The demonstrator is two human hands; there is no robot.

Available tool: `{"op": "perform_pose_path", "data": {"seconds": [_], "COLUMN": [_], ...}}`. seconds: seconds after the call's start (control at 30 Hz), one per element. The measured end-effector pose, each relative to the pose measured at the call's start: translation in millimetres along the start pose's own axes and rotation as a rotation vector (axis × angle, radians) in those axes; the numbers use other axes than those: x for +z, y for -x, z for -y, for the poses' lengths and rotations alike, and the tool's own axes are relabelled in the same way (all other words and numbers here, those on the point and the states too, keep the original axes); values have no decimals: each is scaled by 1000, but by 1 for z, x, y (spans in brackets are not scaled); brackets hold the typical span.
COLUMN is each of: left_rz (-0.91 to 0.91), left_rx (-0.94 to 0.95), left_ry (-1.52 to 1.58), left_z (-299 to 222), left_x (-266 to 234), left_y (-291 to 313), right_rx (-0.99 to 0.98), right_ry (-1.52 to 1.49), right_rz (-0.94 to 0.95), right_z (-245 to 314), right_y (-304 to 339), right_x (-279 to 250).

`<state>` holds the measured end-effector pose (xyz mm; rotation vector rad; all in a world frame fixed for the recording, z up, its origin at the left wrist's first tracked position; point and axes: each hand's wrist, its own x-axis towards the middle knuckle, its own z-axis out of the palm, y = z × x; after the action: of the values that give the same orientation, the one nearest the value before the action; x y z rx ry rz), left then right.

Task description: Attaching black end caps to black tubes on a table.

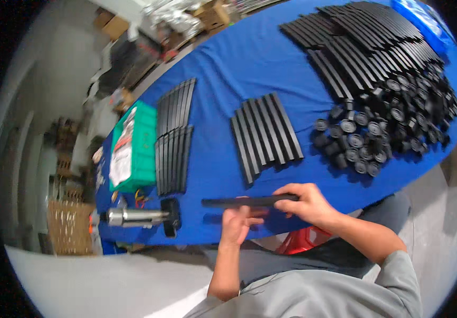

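Note:
Above the near edge of the blue-covered table, a long straight black bar [249, 202] lies level from left to right. My right hand [307, 203] is closed around its right end, thumb and fingers wrapped over it. Beneath the bar's middle is my left hand [236, 222], slightly blurred, with fingers apart and pointing right. Its fingertips are at or touching the bar; whether they bear any of it I cannot tell. Left of the bar's free end lies a shiny silver cylindrical tool [136, 217] with a black crosspiece [171, 217] at its right end.
Ahead lies a row of black bars [265, 135], with two more rows [174, 153] to its left beside a green crate [145, 151]. At the far right are stacked bars [366, 32] and a heap of round black fittings [387, 119]. A red stool [303, 239] stands below the table edge.

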<state>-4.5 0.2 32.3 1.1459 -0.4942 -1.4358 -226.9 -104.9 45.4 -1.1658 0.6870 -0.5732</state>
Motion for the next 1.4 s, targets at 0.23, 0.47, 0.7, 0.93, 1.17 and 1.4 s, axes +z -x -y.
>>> {"op": "perform_pose_path", "data": {"seconds": [0.23, 0.47, 0.7, 0.93, 1.17, 1.4], "left_rz": [-7, 282, -208, -613, -647, -658], "left_rx": [914, 811, 863, 544, 341, 337], "left_ry": [-1524, -1656, -1637, -1830, -2006, -2086], "left_z": [-69, -71, -106, -141, -147, -150], "left_x": [46, 34, -18, -69, -68, -79], "left_y": [27, 19, -12, -111, -146, -149], "right_rx": [33, 42, -227, -157, -132, -132], "right_ry": [25, 106, 351, 260, 267, 263], "right_rz": [-59, 86, -12, 58, 74, 104], "right_z": [9, 18, 31, 16, 18, 18], "right_y": [3, 7, 8, 7, 6, 6], "right_x": [-7, -5, -5, -2, -2, -2]}}
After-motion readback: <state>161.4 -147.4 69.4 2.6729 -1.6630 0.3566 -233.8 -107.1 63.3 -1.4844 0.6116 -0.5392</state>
